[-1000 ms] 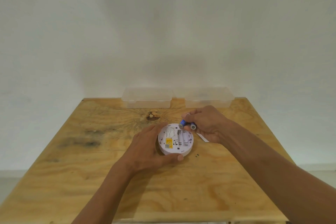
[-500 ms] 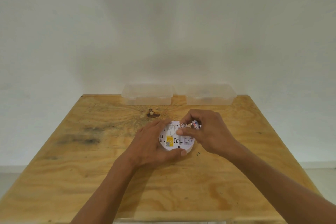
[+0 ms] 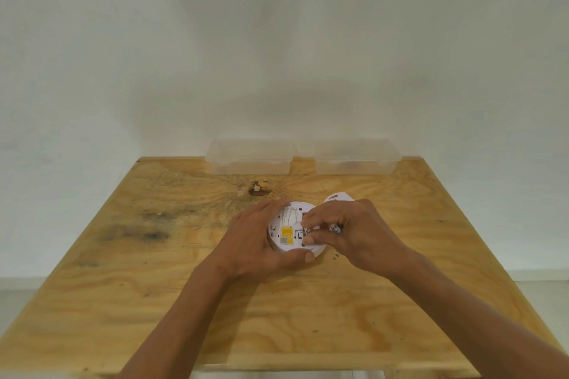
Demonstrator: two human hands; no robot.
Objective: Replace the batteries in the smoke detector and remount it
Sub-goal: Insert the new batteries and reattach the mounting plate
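A white smoke detector (image 3: 292, 232) lies back-up at the centre of a wooden bench (image 3: 154, 286). The left hand (image 3: 255, 243) grips its rim. Over its right half, the right hand (image 3: 354, 234) pinches a battery (image 3: 335, 228); it should be seated squarely, polarity matched, with gentle pressure.

My right hand (image 3: 354, 232) covers right half of smoke detector (image 3: 291, 229); battery bay under fingers not visible. Battery (image 3: 335, 228) in my grip mostly hidden, only one end showing. White cover (image 3: 337, 196) behind knuckles, only far edge seen. Label print too small to read. Tabletop (image 3: 154, 286) near corners cut off by bottom edge.
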